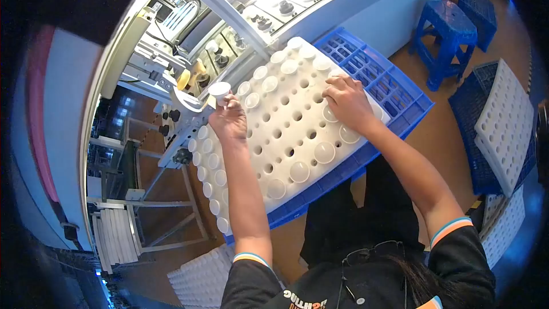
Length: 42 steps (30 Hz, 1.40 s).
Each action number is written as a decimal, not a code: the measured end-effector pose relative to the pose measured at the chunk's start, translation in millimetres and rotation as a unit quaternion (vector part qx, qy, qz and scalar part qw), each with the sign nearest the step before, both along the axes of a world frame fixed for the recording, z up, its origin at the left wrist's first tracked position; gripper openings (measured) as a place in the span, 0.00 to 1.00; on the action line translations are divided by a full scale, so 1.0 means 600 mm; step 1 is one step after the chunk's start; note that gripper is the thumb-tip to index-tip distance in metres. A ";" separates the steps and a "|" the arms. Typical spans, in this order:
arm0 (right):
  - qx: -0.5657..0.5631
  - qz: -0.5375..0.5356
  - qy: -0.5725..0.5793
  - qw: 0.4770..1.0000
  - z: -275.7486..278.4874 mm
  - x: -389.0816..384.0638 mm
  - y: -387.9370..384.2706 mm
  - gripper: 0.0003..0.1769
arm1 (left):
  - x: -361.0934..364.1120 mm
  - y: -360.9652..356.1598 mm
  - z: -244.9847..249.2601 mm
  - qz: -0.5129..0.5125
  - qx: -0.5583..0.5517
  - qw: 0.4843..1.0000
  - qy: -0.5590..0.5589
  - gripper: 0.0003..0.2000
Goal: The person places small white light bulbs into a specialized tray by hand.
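A white foam tray [273,147] with rows of round holes lies tilted across a blue plastic crate [400,88]. White cup-shaped lamp parts [269,84] fill its far and left rows, while wider translucent ones [299,172] sit along the near edge. Above the tray's left edge, my left hand [230,121] is closed round the narrow lower end of a white cup-shaped lamp part [219,89], wide end up. My right hand [347,102] rests low over the right side of the tray, fingers curled down among the lamp parts. Whatever is under those fingertips is hidden.
A framed machine [171,74] with black fixtures [286,7] and lit windows borders the tray on the left and far side. Blue stools [446,28] stand at the far right. More perforated foam trays [503,126] are stacked at right, others [209,280] on the floor below.
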State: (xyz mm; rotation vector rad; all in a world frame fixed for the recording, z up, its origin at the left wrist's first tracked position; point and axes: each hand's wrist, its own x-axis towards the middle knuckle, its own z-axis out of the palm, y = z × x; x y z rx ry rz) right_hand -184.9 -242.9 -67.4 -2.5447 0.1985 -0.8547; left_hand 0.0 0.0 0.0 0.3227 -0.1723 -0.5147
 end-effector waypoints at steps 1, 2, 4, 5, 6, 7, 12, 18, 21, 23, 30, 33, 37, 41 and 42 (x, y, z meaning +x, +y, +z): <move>0.000 -0.001 -0.003 1.000 0.000 0.000 0.000 0.08 | -0.017 -0.005 -0.004 0.036 0.039 0.998 0.019 0.24; -0.001 -0.001 -0.006 1.000 -0.001 0.001 0.000 0.08 | -0.028 -0.004 -0.007 0.072 0.077 0.994 0.039 0.20; 0.009 -0.002 -0.006 1.000 0.003 0.002 0.007 0.08 | -0.019 0.024 -0.033 0.067 0.080 0.994 0.035 0.24; 0.012 -0.001 -0.007 1.000 0.003 0.003 0.007 0.08 | -0.013 0.037 -0.053 0.062 0.077 0.995 0.032 0.27; 0.012 -0.001 0.000 1.000 0.002 -0.003 0.007 0.08 | -0.025 0.044 -0.064 0.088 0.103 0.990 0.025 0.25; 0.010 -0.001 0.005 1.000 0.004 -0.006 0.006 0.07 | -0.032 0.052 -0.070 0.088 0.103 0.990 0.029 0.25; -0.004 -0.004 -0.001 1.000 0.003 0.000 0.002 0.07 | -0.009 0.096 -0.066 0.170 0.207 0.962 0.042 0.15; -0.002 0.000 0.008 1.000 0.007 0.000 0.003 0.07 | 0.011 0.070 -0.067 0.161 0.405 0.900 -0.006 0.14; -0.003 -0.002 0.003 1.000 0.006 0.000 0.002 0.09 | 0.012 0.062 -0.095 0.169 0.510 0.843 -0.032 0.14; -0.002 -0.005 0.003 1.000 0.007 -0.001 0.003 0.08 | 0.019 0.063 -0.097 0.166 0.531 0.830 -0.042 0.16; 0.003 -0.002 -0.009 1.000 0.007 -0.001 0.001 0.08 | 0.021 0.053 -0.104 0.233 0.597 0.758 -0.118 0.19; 0.009 0.005 -0.005 1.000 0.008 -0.004 0.001 0.08 | 0.013 0.047 -0.100 0.215 0.653 0.711 -0.150 0.22; 0.005 0.002 -0.010 1.000 0.006 -0.003 0.001 0.08 | -0.008 0.037 -0.087 0.236 0.713 0.639 -0.165 0.25; 0.005 0.000 -0.017 1.000 0.005 0.000 0.001 0.07 | -0.029 0.042 -0.090 0.335 0.703 0.596 -0.196 0.25; 0.006 0.002 -0.015 1.000 0.004 0.000 0.001 0.07 | -0.028 0.046 -0.092 0.335 0.704 0.595 -0.194 0.25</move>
